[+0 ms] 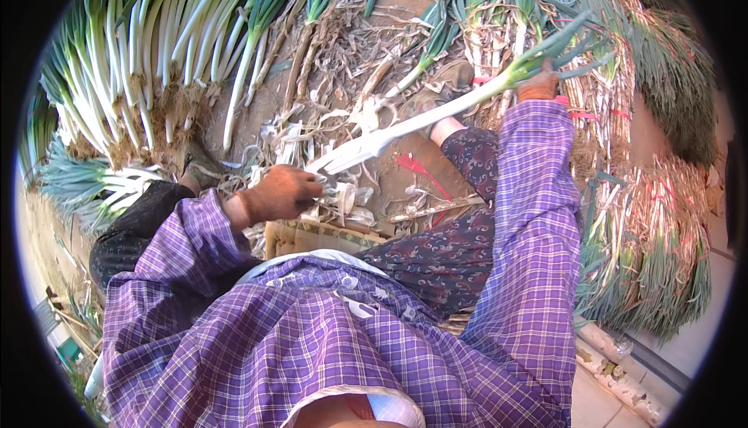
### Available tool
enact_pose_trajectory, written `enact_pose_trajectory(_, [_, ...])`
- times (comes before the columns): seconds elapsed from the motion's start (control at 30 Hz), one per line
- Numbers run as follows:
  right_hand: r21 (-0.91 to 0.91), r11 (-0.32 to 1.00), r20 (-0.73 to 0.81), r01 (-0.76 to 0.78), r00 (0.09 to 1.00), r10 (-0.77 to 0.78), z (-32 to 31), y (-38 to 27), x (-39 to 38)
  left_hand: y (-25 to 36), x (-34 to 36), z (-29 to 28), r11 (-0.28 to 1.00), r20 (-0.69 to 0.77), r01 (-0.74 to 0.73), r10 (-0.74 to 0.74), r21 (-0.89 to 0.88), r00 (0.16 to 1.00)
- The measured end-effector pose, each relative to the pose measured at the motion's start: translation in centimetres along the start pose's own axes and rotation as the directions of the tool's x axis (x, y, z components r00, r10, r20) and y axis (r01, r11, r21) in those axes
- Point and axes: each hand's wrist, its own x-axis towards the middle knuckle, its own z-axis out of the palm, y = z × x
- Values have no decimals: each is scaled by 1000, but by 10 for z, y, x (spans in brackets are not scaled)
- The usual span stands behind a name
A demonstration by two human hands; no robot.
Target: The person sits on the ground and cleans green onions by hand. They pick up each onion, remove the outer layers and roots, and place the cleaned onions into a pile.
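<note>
A long green onion [436,112] stretches across the middle, white stalk to the lower left and green leaves to the upper right. My right hand [539,85] grips it where the white turns green. My left hand [282,193] pinches the pale outer skin at its root end. Both arms wear purple checked sleeves. Peeled skins [343,198] lie under the left hand.
A row of unpeeled green onions [148,62] with earthy roots lies at the upper left. Tied bundles of onions [647,218] are stacked at the right. Dry skins and leaves [351,54] litter the soil ahead. A piece of cardboard [312,237] sits by my knees.
</note>
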Motion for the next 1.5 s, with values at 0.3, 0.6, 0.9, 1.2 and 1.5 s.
enact_pose_trajectory(0.3, [35, 997, 175, -67, 983, 60, -16, -1, -32, -42, -43, 30, 290, 540, 689, -451, -664, 711])
enact_pose_trajectory(0.6, [221, 959, 518, -175, 854, 36, 39, 27, -40, -28, 66, -23, 980, -343, 194, -198, -47, 918])
enact_pose_trajectory(0.9, [273, 869, 770, -411, 635, 59, 104, -14, -61, -2, 56, -14, 429, -181, -214, 117, -878, 977])
enact_pose_trajectory(1.2, [-251, 785, 549, -567, 585, 597, 71, 189, -149, 13, 127, 6, 669, -84, 704, -737, -238, 671])
enact_pose_trajectory(1.5, [-200, 805, 374, -558, 716, 590, 128, 139, -160, 0, 102, 1, -85, 203, 185, -479, -979, 854])
